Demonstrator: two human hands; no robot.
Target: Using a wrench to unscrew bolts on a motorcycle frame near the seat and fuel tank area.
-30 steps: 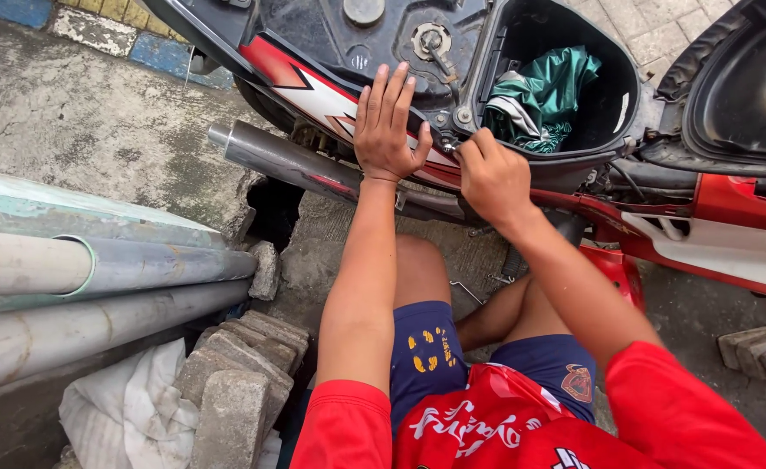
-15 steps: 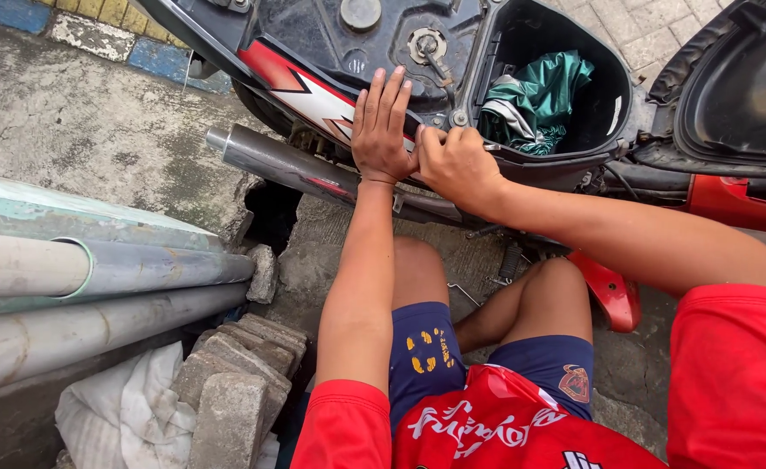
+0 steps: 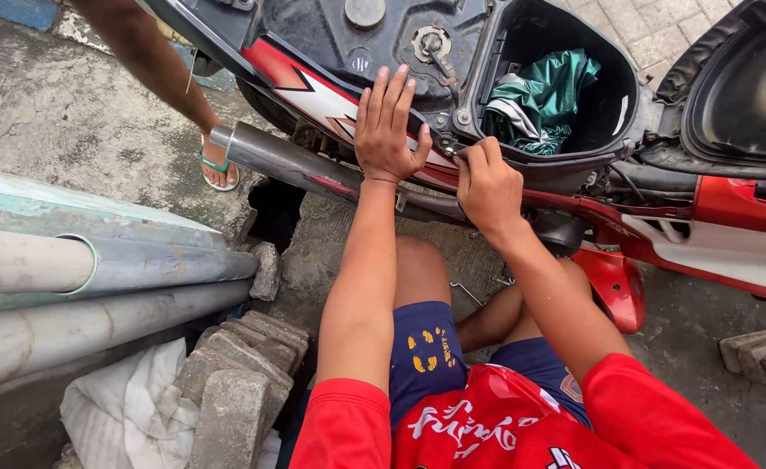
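I squat beside a red, white and black motorcycle (image 3: 313,87) with its seat (image 3: 747,87) raised. My left hand (image 3: 387,130) lies flat on the side panel, fingers spread, holding nothing. My right hand (image 3: 487,187) is just to its right, at the panel's edge below the open storage compartment (image 3: 613,113). Its fingertips pinch a small metal part (image 3: 448,148); what kind of part is too small to tell.
A green cloth (image 3: 543,100) lies in the compartment. The chrome exhaust pipe (image 3: 287,161) runs under my left hand. Grey pipes (image 3: 96,260), stacked paving bricks (image 3: 226,373) and a white cloth (image 3: 114,408) are at left. Another person's sandalled foot (image 3: 213,165) stands behind the exhaust.
My right hand slid left toward my left hand, then settled at the panel edge with its fingers pinched. My left hand stayed on the panel. Another person's leg came into view.
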